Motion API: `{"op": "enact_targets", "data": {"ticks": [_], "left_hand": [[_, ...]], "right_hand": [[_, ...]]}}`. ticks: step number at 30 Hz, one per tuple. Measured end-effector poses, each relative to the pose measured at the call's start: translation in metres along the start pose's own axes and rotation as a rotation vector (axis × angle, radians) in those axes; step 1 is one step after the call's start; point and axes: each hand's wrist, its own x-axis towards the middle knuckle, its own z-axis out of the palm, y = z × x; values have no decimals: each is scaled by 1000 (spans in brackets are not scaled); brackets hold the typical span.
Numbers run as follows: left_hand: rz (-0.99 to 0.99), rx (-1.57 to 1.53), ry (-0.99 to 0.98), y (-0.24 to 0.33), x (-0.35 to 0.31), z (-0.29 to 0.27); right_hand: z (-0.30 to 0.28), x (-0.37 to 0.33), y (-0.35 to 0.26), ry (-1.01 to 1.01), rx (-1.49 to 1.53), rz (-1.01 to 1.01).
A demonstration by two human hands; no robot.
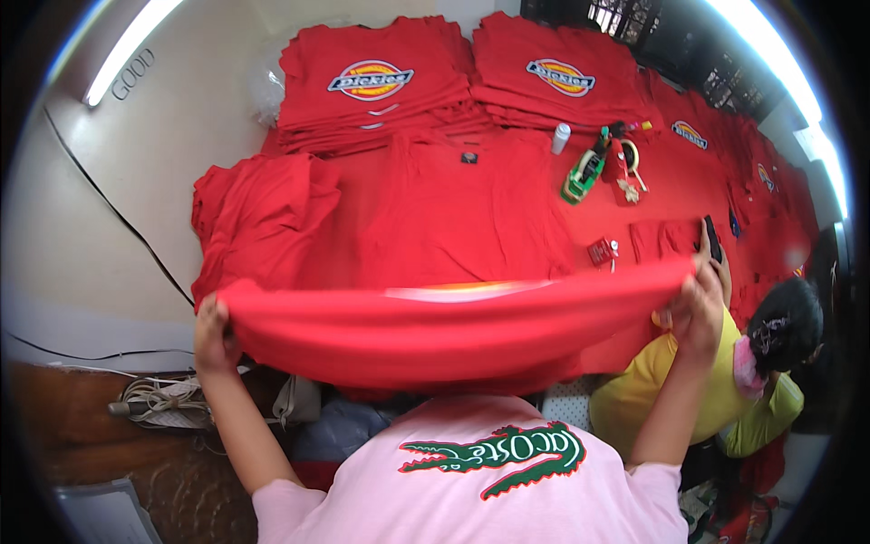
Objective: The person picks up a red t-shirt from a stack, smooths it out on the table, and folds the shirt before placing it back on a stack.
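A red T-shirt (435, 335) is stretched wide between my hands, sagging in the middle and blurred along its upper edge. My left hand (215, 335) grips one end, fingers closed round the cloth. At the other end my right hand (696, 313) is closed on it too. Beyond it, another red T-shirt (462, 213) lies spread flat on the red-covered table, its dark neck label facing up. To the left of that lies a crumpled heap of red shirts (258, 213).
Printed red T-shirts stand in a left stack (372, 113) and a right stack (557, 95) at the back. A green tape dispenser (583, 174), a white bottle (561, 138) and a small red box (600, 252) lie right. A person in yellow (671, 390) sits close by my right arm.
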Motion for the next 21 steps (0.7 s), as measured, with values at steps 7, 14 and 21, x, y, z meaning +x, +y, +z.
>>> {"op": "enact_targets", "data": {"ticks": [7, 14, 21], "left_hand": [[-128, 218, 22, 71, 222, -23], [523, 133, 164, 183, 368, -47], [321, 220, 359, 97, 450, -95]], "right_hand": [[79, 257, 10, -38, -15, -111], [135, 435, -16, -58, 111, -516], [151, 520, 112, -11, -38, -372]]}}
